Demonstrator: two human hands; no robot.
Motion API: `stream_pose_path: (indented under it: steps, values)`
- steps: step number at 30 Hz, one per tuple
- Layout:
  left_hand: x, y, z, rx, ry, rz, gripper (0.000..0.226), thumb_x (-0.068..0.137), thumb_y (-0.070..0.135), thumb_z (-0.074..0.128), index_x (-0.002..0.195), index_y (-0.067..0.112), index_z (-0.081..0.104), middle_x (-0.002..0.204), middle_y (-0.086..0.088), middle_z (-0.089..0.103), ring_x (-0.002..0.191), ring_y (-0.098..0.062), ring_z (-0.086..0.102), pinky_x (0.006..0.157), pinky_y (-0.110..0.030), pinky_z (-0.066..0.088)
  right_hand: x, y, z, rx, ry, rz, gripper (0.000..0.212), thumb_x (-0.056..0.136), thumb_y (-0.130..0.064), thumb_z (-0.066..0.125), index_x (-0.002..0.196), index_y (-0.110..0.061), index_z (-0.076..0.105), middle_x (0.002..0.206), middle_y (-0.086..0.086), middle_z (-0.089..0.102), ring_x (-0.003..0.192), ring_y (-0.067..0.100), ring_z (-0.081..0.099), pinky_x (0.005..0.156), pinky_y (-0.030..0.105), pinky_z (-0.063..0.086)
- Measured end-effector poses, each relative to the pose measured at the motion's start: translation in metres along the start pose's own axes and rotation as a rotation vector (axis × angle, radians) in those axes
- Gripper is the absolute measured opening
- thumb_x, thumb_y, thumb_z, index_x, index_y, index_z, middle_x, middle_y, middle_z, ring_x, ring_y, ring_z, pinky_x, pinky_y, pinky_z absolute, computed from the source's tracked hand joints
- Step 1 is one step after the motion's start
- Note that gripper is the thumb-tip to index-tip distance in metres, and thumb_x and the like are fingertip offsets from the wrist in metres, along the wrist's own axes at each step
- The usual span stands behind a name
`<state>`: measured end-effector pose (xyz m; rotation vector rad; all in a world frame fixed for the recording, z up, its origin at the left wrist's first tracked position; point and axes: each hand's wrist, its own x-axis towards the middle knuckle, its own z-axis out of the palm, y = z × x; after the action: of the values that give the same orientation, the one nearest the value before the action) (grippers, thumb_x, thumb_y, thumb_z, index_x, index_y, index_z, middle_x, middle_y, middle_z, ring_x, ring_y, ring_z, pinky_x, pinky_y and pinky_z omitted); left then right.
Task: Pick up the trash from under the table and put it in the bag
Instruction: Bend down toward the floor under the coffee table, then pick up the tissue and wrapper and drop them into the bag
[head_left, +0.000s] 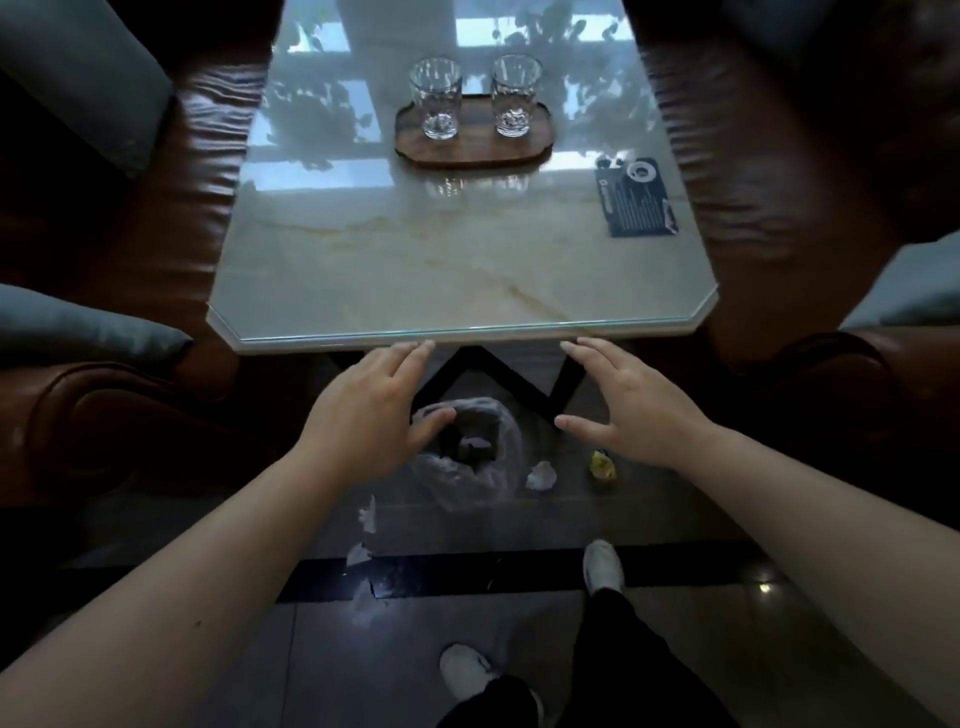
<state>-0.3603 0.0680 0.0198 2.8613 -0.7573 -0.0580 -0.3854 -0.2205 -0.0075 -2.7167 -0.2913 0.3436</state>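
while i stand at the near edge of the table (457, 270), the bag (467, 457) lies on the floor just below it, a clear plastic one with its mouth gaping toward me. inside it i can see a dark lump and something small and pale on top; what they are i cannot tell. on the table a wooden tray (472, 140) holds two glasses (435, 98), upright, side by side and apart, both looking empty. a dark card (638, 200) lies flat near the table's right edge.

the trash is scattered on the floor around the bag: a white wad (541, 475) just beside its right side, a yellow scrap (602, 464) further right, and white bits (366, 519) on the left, nearer my feet.

my left hand (374, 410) is stretched forward, palm down, fingers spread and loose, holding nothing; its fingertips reach the table's edge and the thumb sits over the bag's rim in this view, though i cannot tell if it touches. my right hand (628, 405) mirrors it, flat, spread and empty, above the yellow scrap. both forearms are bare. my white shoes (602, 566) stand on the dark tiles, the right one ahead.
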Motion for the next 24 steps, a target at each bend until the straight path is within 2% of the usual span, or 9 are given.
stream_pose_path:
  steps: [6, 9, 14, 17, 21, 24]
  values:
    - [-0.001, 0.046, 0.074, -0.068, -0.074, -0.021, 0.07, 0.084, 0.055, 0.053, 0.135, 0.009, 0.042, 0.131, -0.011, 0.056, 0.117, -0.027, 0.054, 0.094, -0.038, 0.048, -0.041, 0.075, 0.046, 0.057, -0.049, 0.122, 0.085, 0.076, -0.066, 0.053, 0.148, -0.029, 0.025, 0.154, 0.002, 0.032, 0.139, 0.022, 0.036, 0.11, 0.042, 0.038]
    - [0.01, 0.074, 0.129, -0.094, -0.131, -0.06, 0.069, 0.083, 0.051, 0.058, 0.134, 0.007, 0.045, 0.13, -0.012, 0.057, 0.116, -0.027, 0.055, 0.092, -0.037, 0.048, -0.047, 0.123, 0.08, 0.071, -0.106, 0.151, 0.084, 0.078, -0.065, 0.054, 0.148, -0.029, 0.024, 0.155, 0.001, 0.031, 0.139, 0.021, 0.035, 0.109, 0.041, 0.039]
    - [0.04, 0.11, 0.231, -0.141, -0.215, -0.153, 0.071, 0.085, 0.056, 0.05, 0.14, 0.014, 0.035, 0.138, -0.008, 0.05, 0.122, -0.024, 0.048, 0.09, -0.039, 0.048, -0.04, 0.196, 0.141, 0.071, -0.187, 0.184, 0.083, 0.081, -0.062, 0.058, 0.148, -0.028, 0.024, 0.155, 0.001, 0.028, 0.138, 0.023, 0.034, 0.109, 0.039, 0.037]
    - [0.057, 0.12, 0.304, -0.17, -0.305, -0.165, 0.072, 0.081, 0.062, 0.037, 0.137, 0.017, 0.034, 0.134, -0.011, 0.05, 0.117, -0.029, 0.051, 0.084, -0.043, 0.051, -0.03, 0.239, 0.193, 0.091, -0.188, 0.194, 0.082, 0.079, -0.06, 0.061, 0.147, -0.028, 0.027, 0.153, -0.001, 0.03, 0.134, 0.022, 0.04, 0.105, 0.038, 0.041]
    - [0.068, 0.123, 0.419, -0.177, -0.361, -0.078, 0.065, 0.085, 0.052, 0.048, 0.137, 0.015, 0.036, 0.135, -0.011, 0.049, 0.118, -0.029, 0.05, 0.09, -0.04, 0.046, -0.014, 0.299, 0.285, 0.113, -0.181, 0.223, 0.08, 0.079, -0.06, 0.06, 0.146, -0.03, 0.028, 0.148, -0.003, 0.036, 0.129, 0.02, 0.045, 0.097, 0.038, 0.047]
    - [0.074, 0.124, 0.498, -0.12, -0.428, -0.033, 0.069, 0.087, 0.054, 0.047, 0.142, 0.018, 0.028, 0.142, -0.005, 0.043, 0.124, -0.025, 0.045, 0.095, -0.038, 0.042, -0.003, 0.341, 0.356, 0.121, -0.18, 0.301, 0.078, 0.079, -0.061, 0.06, 0.144, -0.031, 0.029, 0.143, -0.004, 0.04, 0.126, 0.02, 0.048, 0.091, 0.037, 0.049]
